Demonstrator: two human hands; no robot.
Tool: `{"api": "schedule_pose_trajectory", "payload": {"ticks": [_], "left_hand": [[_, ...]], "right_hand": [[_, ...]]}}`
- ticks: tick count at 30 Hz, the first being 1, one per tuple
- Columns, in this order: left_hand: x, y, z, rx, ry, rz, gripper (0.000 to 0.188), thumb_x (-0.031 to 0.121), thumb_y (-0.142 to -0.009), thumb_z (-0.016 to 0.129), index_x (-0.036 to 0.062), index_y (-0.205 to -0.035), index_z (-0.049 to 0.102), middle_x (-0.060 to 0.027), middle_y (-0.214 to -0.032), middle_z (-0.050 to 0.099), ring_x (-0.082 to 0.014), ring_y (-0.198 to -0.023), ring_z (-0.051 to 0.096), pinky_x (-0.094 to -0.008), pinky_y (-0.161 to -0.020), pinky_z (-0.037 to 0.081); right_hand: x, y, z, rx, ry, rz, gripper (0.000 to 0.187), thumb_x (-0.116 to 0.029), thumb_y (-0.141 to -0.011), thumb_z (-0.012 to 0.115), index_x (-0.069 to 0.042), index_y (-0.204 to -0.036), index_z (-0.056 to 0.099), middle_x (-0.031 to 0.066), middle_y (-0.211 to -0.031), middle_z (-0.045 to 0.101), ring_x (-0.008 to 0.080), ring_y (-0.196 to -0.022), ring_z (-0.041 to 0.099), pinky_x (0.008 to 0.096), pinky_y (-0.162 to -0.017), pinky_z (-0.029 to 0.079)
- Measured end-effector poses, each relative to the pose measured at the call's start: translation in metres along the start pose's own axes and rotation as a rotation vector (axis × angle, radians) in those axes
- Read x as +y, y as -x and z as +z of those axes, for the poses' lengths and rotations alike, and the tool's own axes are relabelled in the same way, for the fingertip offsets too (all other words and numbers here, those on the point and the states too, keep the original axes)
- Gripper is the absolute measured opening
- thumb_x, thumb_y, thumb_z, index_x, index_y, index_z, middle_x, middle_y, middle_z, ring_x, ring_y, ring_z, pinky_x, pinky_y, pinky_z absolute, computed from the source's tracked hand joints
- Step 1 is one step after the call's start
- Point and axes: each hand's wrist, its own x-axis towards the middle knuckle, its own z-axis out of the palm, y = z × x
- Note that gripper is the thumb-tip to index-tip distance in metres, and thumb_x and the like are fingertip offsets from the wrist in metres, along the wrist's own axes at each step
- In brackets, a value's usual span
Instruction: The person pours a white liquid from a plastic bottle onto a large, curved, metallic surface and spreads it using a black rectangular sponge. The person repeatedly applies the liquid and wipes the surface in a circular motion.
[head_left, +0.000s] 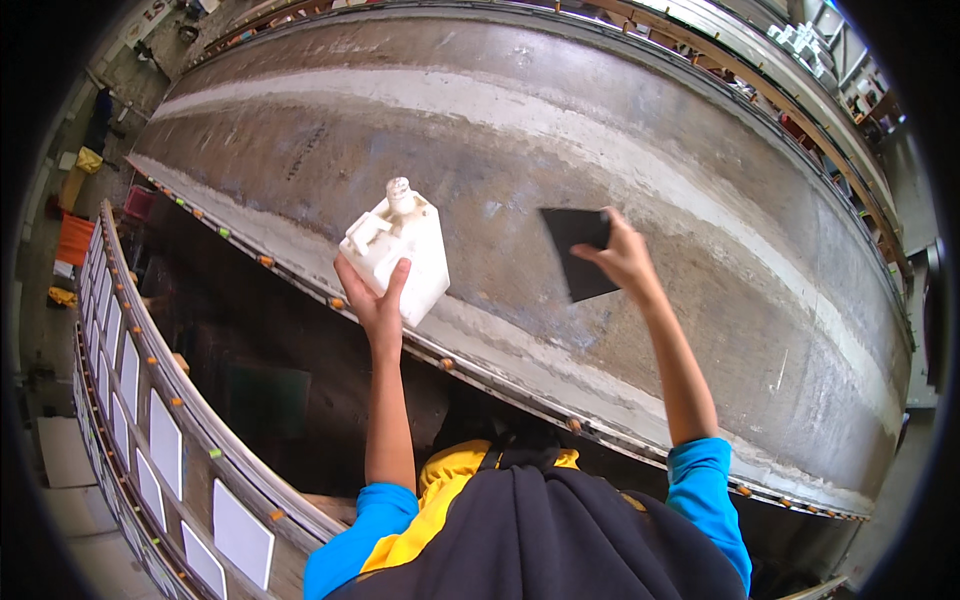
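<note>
Right now my left hand [375,300] is wrapped round a white jug [422,262], thumb on its face and fingers along its left side, below the handle. The jug rises ahead of that hand, with its neck pointing away from me. My right hand [625,258] pinches a black sheet [580,255], thumb laid across the near face; the sheet sticks out to the left of the hand, toward the jug but well apart from it. Beyond both hands spreads a broad grey surface [700,330] with a pale band [480,85] running across it. I can't tell whether the sheet touches it. Near my left hand runs the surface's edge, dotted with small orange and green bits [335,302]. Farther to that hand's left, a curved rim [185,410] carries white panels [243,535], and beyond it hangs an orange cloth [75,240].
</note>
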Motion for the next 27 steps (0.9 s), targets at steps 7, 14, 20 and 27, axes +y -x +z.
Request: {"api": "schedule_pose_trajectory", "payload": {"ticks": [7,14,20,27], "left_hand": [[-0.025,-0.065,-0.013,-0.058,0.020,-0.043,0.063,0.006,-0.073,0.072,0.0053,-0.122,0.033,-0.0096,-0.119,0.044,-0.0195,-0.112,0.043,-0.0327,-0.095,0.034],[-0.054,-0.130,-0.022,-0.192,-0.019,-0.046,0.064,0.011,-0.071,0.074,0.0057,-0.120,0.033,-0.0097,-0.115,0.044,-0.0206,-0.108,0.045,-0.0330,-0.092,0.038],[-0.064,-0.160,0.003,-0.346,0.028,-0.128,0.065,0.014,-0.071,0.075,0.0077,-0.121,0.033,-0.0096,-0.115,0.043,-0.0213,-0.110,0.045,-0.0343,-0.092,0.039],[-0.071,-0.175,0.025,-0.445,-0.012,-0.111,0.066,0.016,-0.071,0.075,0.0088,-0.122,0.033,-0.0088,-0.114,0.043,-0.0210,-0.110,0.045,-0.0343,-0.092,0.040]], "right_hand": [[-0.034,-0.054,0.140,-0.123,-0.120,0.211,0.081,-0.026,-0.062,0.075,0.007,-0.126,0.038,0.0248,-0.105,0.059,0.0282,-0.097,0.060,0.0327,-0.083,0.046],[0.032,-0.026,0.069,0.238,-0.075,0.412,0.072,-0.023,-0.064,0.075,0.008,-0.119,0.042,0.0279,-0.098,0.061,0.0338,-0.091,0.062,0.0371,-0.078,0.050],[0.000,-0.023,0.039,0.432,0.131,0.499,0.059,-0.010,-0.070,0.070,0.008,-0.118,0.040,0.0248,-0.091,0.063,0.0285,-0.076,0.066,0.0328,-0.063,0.053],[-0.067,-0.120,0.155,0.109,-0.155,0.478,0.073,-0.020,-0.071,0.068,0.008,-0.127,0.032,0.0327,-0.101,0.057,0.0411,-0.100,0.056,0.0402,-0.089,0.044]]}}
